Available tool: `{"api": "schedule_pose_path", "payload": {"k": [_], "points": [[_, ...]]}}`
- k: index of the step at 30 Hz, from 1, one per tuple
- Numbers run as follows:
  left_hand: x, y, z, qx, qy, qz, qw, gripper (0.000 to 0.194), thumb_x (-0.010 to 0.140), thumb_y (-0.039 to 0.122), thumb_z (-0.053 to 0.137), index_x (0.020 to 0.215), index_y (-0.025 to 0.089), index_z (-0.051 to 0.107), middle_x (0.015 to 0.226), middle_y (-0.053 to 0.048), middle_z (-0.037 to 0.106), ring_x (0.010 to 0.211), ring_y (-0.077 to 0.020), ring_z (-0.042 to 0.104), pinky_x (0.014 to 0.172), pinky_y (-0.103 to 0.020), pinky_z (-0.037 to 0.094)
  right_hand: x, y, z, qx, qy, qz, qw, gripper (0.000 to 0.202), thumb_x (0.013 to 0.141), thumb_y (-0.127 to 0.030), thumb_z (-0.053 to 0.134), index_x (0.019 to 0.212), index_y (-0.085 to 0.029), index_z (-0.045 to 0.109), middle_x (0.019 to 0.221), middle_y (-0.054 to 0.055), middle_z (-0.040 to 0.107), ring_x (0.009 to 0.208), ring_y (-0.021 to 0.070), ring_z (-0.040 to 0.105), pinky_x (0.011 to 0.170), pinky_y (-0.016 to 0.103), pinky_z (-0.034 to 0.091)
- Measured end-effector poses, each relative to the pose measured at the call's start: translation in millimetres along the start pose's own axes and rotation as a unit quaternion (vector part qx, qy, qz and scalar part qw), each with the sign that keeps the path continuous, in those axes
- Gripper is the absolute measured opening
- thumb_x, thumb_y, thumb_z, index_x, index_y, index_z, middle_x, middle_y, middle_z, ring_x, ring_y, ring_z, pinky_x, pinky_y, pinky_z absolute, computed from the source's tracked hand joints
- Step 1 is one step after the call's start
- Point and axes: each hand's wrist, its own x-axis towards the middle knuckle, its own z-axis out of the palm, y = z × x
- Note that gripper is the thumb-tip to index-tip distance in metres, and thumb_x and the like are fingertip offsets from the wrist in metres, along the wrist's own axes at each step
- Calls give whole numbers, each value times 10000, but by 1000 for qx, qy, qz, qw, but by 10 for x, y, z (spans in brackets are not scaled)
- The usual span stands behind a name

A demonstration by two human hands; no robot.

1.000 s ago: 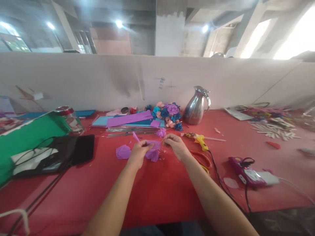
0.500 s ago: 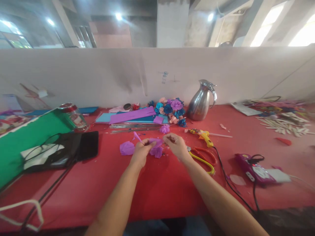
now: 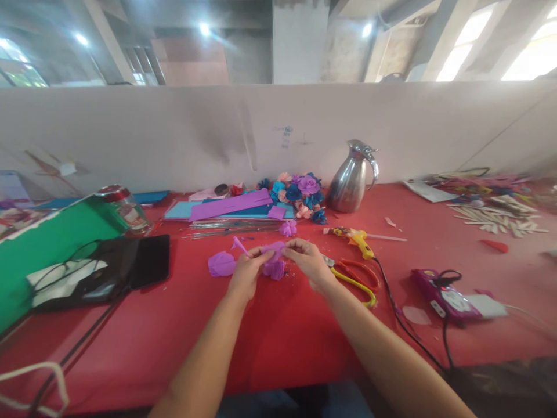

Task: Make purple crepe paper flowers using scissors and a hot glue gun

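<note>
Between my two hands is a purple crepe paper petal [image 3: 273,249]. My left hand [image 3: 249,270] pinches its left side with thumb and fingers. On its right edge, the thumb and fingertips of my right hand [image 3: 308,261] are closed. Just below lie more purple paper pieces [image 3: 274,270] on the red table. Left of my left hand rests a cut purple petal stack [image 3: 221,264], with a narrow rolled purple strip [image 3: 239,245] above it. A small purple paper flower [image 3: 288,228] sits just beyond my hands.
Yellow-and-red-handled pliers [image 3: 354,281] and a yellow glue gun [image 3: 359,239] lie to the right, near a purple power strip [image 3: 450,299]. Behind stand a steel jug [image 3: 348,183] and finished paper flowers [image 3: 307,188]. Thin wires [image 3: 230,226], a phone [image 3: 150,261] and a glass jar [image 3: 128,209] are leftward.
My right hand has come in to the petal's right edge; before, its fingertips were slightly apart from it. The whole view has shifted a little.
</note>
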Motion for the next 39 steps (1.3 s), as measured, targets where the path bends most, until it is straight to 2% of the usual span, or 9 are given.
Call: {"api": "schedule_pose_path", "payload": {"k": [3,6,9,16,19,24,27,34,39], "points": [[-23,-8,13,25,-52,-19,998,230,504,265,820,638,155,669,594,11,620,510,-93,521,530,-230,372,27,-23,-55,1,38,-3,999,160,636,-314,657,707,-177,616,651,-25,599,611,107,512,606,238,394],[-47,-9,30,40,-92,-22,995,283,518,276,825,744,172,691,687,7,649,596,-112,573,594,-238,412,31,-34,-71,0,33,-9,999,164,649,-315,644,730,-174,626,672,-20,615,614,108,518,612,241,395],[-49,-12,36,39,-82,-3,996,323,549,333,820,809,190,691,759,6,656,641,-111,578,604,-230,415,17,-30,-58,-30,-1,-29,999,150,657,-299,639,737,-171,642,675,-19,624,620,111,525,627,247,398],[-24,-23,30,29,-13,52,998,259,544,320,807,697,158,676,561,41,576,474,-57,437,476,-200,304,-26,33,23,32,-50,-2,998,257,645,-287,673,870,-192,592,718,-23,631,642,115,567,617,239,424],[-11,-31,27,6,4,41,999,256,528,297,814,694,163,674,553,44,579,486,-64,467,498,-200,335,-18,67,45,45,-85,21,995,199,625,-275,675,773,-177,585,696,-16,634,630,112,571,619,241,432],[30,-71,-1,24,-10,61,998,295,534,304,818,764,159,704,711,-8,673,626,-103,572,603,-212,405,-1,38,0,20,-92,30,995,156,624,-244,649,752,-172,598,667,-29,623,596,95,545,595,228,406],[27,-66,-2,48,-14,68,996,258,542,312,809,713,150,702,668,-11,666,616,-109,565,600,-218,401,0,-8,-32,-12,-91,25,996,138,624,-250,639,728,-166,602,638,-38,597,563,84,507,564,222,372],[11,-13,4,28,39,64,997,269,515,319,802,675,153,663,557,33,589,473,-63,435,472,-206,281,31,-86,-117,-24,-20,7,999,175,624,-299,632,741,-169,615,543,-70,510,516,80,429,530,225,316],[11,21,-34,18,3,18,1000,312,444,305,828,612,142,622,468,66,496,401,-27,308,427,-200,185,119,-110,-261,36,191,-96,976,231,657,-365,612,787,-176,582,613,-62,490,540,83,389,532,224,302]]}}
